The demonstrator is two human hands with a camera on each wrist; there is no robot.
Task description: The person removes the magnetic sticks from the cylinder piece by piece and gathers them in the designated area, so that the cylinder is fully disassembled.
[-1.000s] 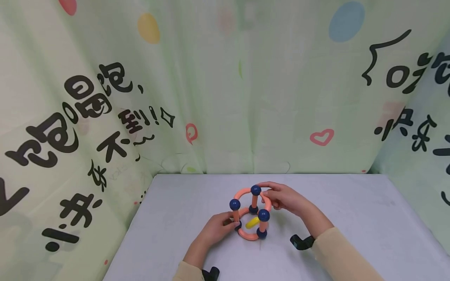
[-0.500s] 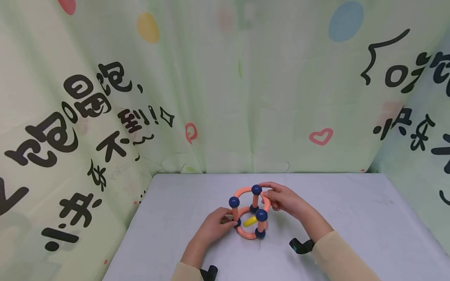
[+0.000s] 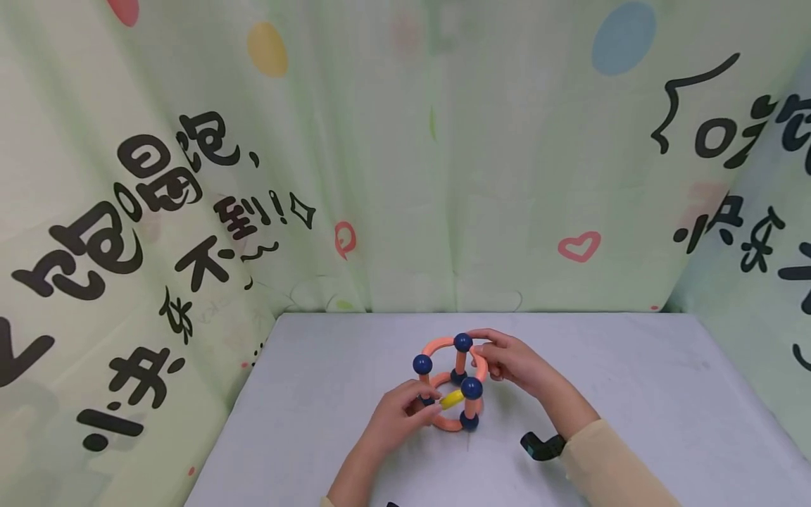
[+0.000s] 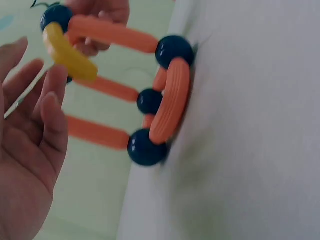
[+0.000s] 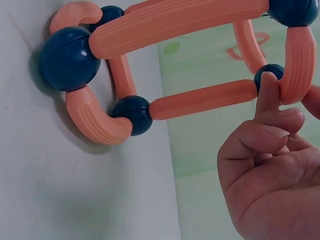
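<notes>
Left hand point(image 3: 393, 420) at lower center of the head view, thumb and fingers apart, around the loose end of the yellow rod point(image 3: 453, 400); can't tell if it touches. Right hand point(image 3: 512, 359), to the right, has a narrow pinch on the top of the orange-and-navy build point(image 3: 460, 362) by its back ball point(image 3: 463, 342). Build stands upright on the bench point(image 3: 304, 394), lower part of the picture, just right of center; yellow rod is at its front ball point(image 3: 472, 387).

Step looks like closing the top ring: two orange arcs in, yellow one joined at one end only. Next move probably calls for the left hand to pinch the loose end and swing it to the left ball point(image 3: 422, 364), right hand steadying.

Left wrist view, upper left: yellow rod angled off a navy ball, far end plainly free; head view has fingers crowding that end. Right wrist view shows no yellow rod, but gives a fingertip over a ball at right and the lower ring's three arcs at left, partly covered by the left hand in the head view
</notes>
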